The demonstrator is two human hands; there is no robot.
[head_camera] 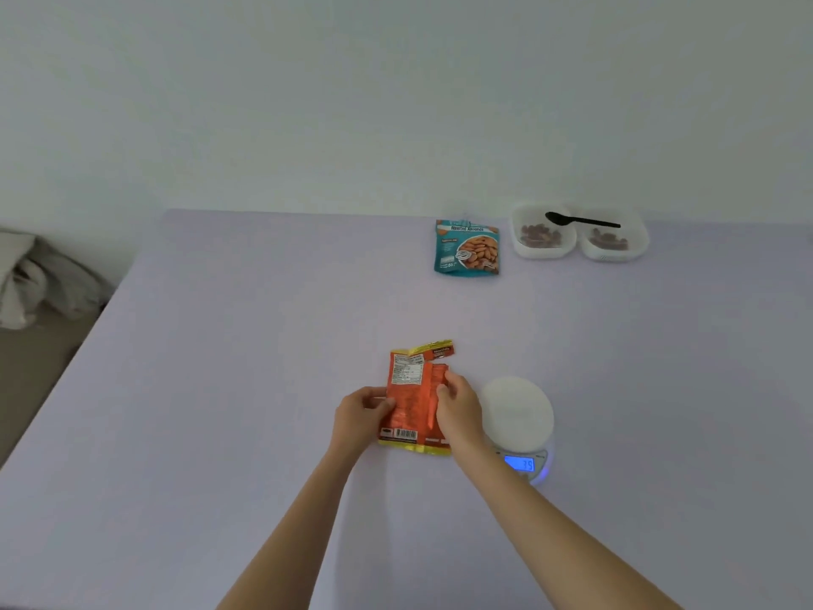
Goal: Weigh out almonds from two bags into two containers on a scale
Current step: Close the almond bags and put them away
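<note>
An orange almond bag [411, 400] lies flat on the lilac table, back side up, its torn top strip folded over. My left hand [360, 413] grips its left edge and my right hand [459, 407] pinches its right side. Just right of the bag stands a round white scale [519, 416] with nothing on its platform and a lit blue display [520, 463]. A teal roasted-almond bag [467, 248] lies at the far side. Beside it sit two white containers [543, 253] [616, 255], each holding some almonds, with a black spoon [580, 220] laid across both.
The lilac table [220, 411] runs to a white wall at the back. Its left edge drops to a floor where crumpled grey cloth [31, 279] lies.
</note>
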